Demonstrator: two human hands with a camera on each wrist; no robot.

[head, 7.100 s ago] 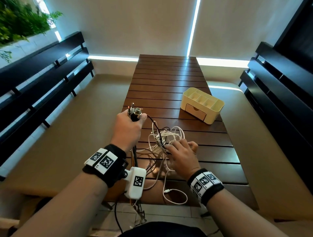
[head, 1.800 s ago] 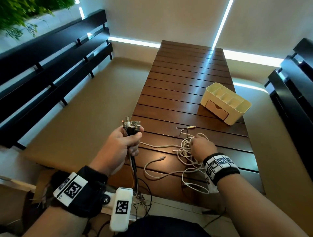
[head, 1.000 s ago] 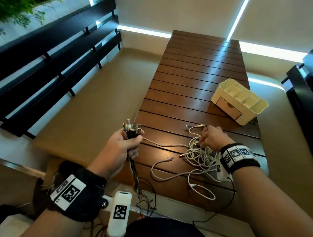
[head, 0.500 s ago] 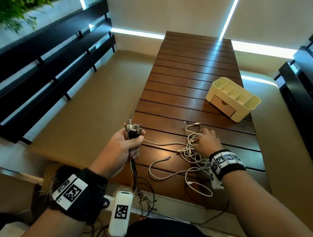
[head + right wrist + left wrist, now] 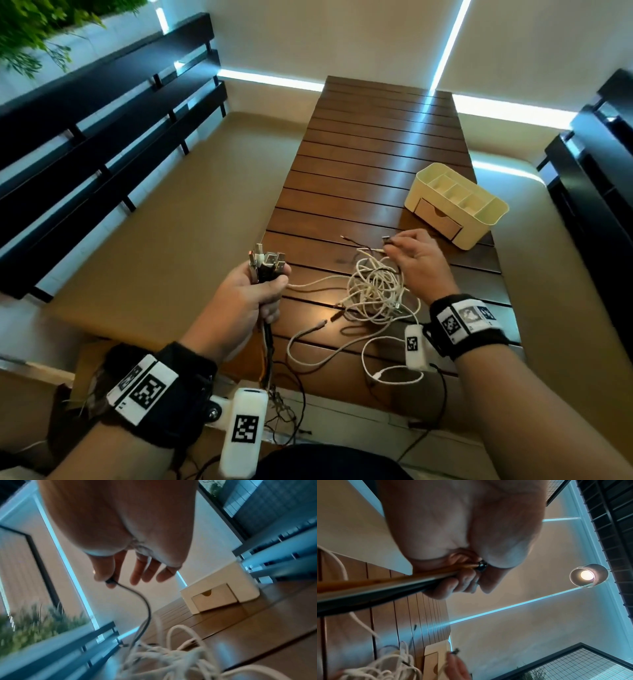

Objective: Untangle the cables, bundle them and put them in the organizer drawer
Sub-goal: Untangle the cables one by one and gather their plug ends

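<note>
Half a second ago my right hand [image 5: 416,260] was down on the white tangle [image 5: 376,291]; now it has lifted clear and pinches the plug end of a dark cable [image 5: 137,601] between thumb and forefinger, the other fingers spread loose, with the cord trailing back down into the heap. My left hand [image 5: 250,298] has not moved: it is still fisted round the gathered bundle of plugs [image 5: 267,263], held upright just off the table's [image 5: 370,164] left edge, the cords hanging below my fist past the near edge. I judge this means one more end has been found and is ready to be drawn out and added to the bundle, so the untangling is still under way and nothing has gone into the drawer. By count: one organizer [image 5: 457,202] toward the right edge of the table, with one drawer [image 5: 438,217], closed; one heap of white cords near the near right corner, whose strands I cannot number; at least five plugs standing up out of my left fist, the exact number hard to tell; one dark cable in my right fingers; and one thin loose lead [image 5: 356,241] lying on the slats just beyond the heap.
</note>
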